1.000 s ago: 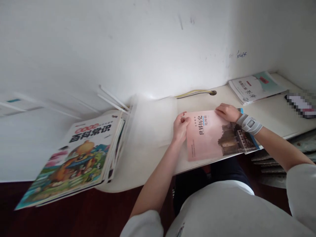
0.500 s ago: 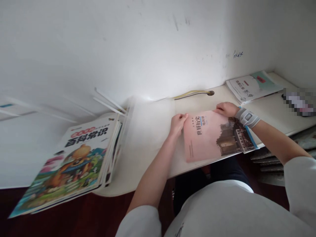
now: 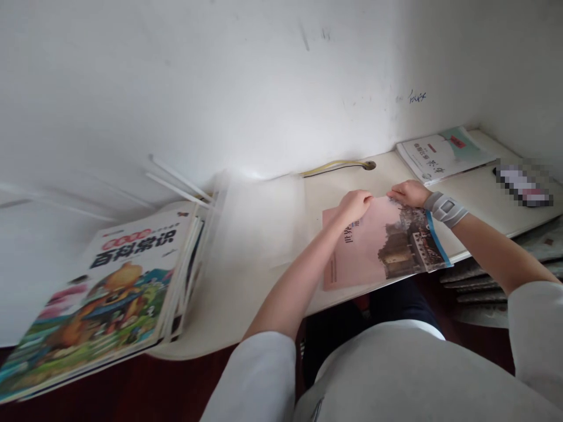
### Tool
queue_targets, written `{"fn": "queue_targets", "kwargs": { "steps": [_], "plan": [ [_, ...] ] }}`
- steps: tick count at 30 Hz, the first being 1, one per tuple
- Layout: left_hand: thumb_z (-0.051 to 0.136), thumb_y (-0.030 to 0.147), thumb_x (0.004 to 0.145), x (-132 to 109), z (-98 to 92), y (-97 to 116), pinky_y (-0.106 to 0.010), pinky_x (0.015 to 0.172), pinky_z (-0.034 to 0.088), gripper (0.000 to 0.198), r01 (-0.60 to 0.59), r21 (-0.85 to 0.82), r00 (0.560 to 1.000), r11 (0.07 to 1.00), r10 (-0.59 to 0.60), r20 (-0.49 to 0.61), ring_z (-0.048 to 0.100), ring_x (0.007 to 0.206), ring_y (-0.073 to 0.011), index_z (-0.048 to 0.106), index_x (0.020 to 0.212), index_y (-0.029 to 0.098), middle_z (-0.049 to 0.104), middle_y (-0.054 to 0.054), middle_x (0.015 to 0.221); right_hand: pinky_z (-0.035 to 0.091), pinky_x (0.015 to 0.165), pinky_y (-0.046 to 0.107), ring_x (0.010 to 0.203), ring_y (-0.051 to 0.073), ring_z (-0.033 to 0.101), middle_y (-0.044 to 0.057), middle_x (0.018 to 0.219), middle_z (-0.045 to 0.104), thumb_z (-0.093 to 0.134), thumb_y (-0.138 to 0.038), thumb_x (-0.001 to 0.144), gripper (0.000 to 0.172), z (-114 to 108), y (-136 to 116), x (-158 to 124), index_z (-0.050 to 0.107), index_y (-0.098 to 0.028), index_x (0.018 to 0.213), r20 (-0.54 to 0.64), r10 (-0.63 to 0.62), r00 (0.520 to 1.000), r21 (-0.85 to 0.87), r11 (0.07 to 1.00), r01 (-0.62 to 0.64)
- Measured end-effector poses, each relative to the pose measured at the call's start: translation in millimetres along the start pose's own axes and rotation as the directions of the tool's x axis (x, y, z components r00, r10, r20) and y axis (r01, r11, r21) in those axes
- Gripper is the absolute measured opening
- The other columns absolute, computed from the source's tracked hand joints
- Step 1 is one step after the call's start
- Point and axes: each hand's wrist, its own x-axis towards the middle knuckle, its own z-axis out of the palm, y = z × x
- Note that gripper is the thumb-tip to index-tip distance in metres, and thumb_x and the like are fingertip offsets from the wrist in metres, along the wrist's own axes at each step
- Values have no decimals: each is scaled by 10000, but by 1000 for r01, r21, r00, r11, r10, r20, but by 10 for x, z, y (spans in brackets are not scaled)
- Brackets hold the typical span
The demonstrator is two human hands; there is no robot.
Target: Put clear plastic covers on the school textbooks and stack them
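A pink book (image 3: 358, 258) with Chinese lettering, a castle picture and a blue strip at its right edge lies flat near the desk's front edge. At the middle of its far edge, my left hand (image 3: 357, 204) is closed, fingertips pinched on the edge, its forearm crossing above the cover and hiding part of the title. A little to the right, my right hand (image 3: 410, 193), with a grey band at the wrist, pinches the same far edge. Left of the book, translucent plastic sheets (image 3: 264, 223) rest on the desk.
A pile of children's books (image 3: 127, 293) overhangs the desk (image 3: 233, 319) at left, beside white rods (image 3: 178, 187). At the back right lie white-and-green booklets (image 3: 444, 153) and a blurred-out phone-like object (image 3: 523, 184). Cables (image 3: 336, 166) run into a hole by the wall.
My left hand has moved right, from the book's far left corner to the middle of its far edge. My right hand stays at that edge. The view has shifted slightly.
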Motion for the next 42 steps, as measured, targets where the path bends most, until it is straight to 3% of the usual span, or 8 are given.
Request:
{"fn": "queue_targets", "kwargs": {
  "steps": [8,13,18,21,27,33,38,42],
  "plan": [
    [558,288,804,122,161,-162,-315,674,395,310,122,33,989,992,-124,81,568,657,-215,560,508,200,565,-52,566,378,639,298,798,230,645,168,858,708,268,-594,897,648,88,101,41,719,-136,815,138,218,966,-25,976,-217],
    [522,356,845,-18,231,-118,-389,814,403,255,184,74,983,980,-184,-2,586,883,-291,634,719,165,620,-127,767,422,761,414,959,315,623,216,993,678,373,-392,920,425,39,-11,-36,694,-117,965,89,376,922,-122,923,-365],
    [373,135,878,-256,285,94,-465,1023,274,308,51,175,995,983,-36,-89,447,1199,-295,598,1089,143,567,-175,1196,348,968,443,1187,303,492,210,1271,549,336,-324,936,424,113,-467,-244,562,-76,1195,-138,105,985,-94,989,-119],
    [323,94,871,-361,362,182,-513,1081,183,425,52,177,999,983,-51,-13,364,1299,-291,517,1247,137,487,-162,1347,301,1040,429,1292,270,395,179,1388,450,256,-346,956,501,268,-698,-334,436,-67,1331,-112,-54,992,11,998,55],
    [356,275,908,-473,398,37,-518,1119,75,481,108,88,994,990,-109,16,253,1371,-294,399,1376,173,381,-110,1450,199,1096,483,1360,277,288,158,1464,339,213,-480,942,622,461,-660,-426,344,-81,1401,-122,-48,991,45,998,54],
    [394,392,896,-640,221,-287,-534,1111,50,542,273,83,961,958,-269,-58,212,1376,-334,389,1377,144,331,-129,1475,220,1085,492,1360,297,277,170,1470,326,237,-540,913,690,482,-274,-563,318,-66,1408,-98,130,987,18,991,-129],
    [415,384,888,-699,176,-325,-537,1105,48,487,261,80,960,962,-249,-130,240,1357,-337,447,1323,166,387,-135,1436,273,1032,553,1326,336,320,195,1438,369,278,-466,915,598,386,-46,-997,372,-95,1376,-197,345,918,-15,935,-354],
    [440,279,874,-578,167,-276,-531,1079,128,330,132,82,983,988,-121,-135,366,1261,-327,564,1169,200,503,-141,1308,431,893,457,1097,315,548,165,1168,608,360,-488,889,453,246,-198,-1702,586,-191,1145,-344,442,829,152,897,-415]
  ]
}}
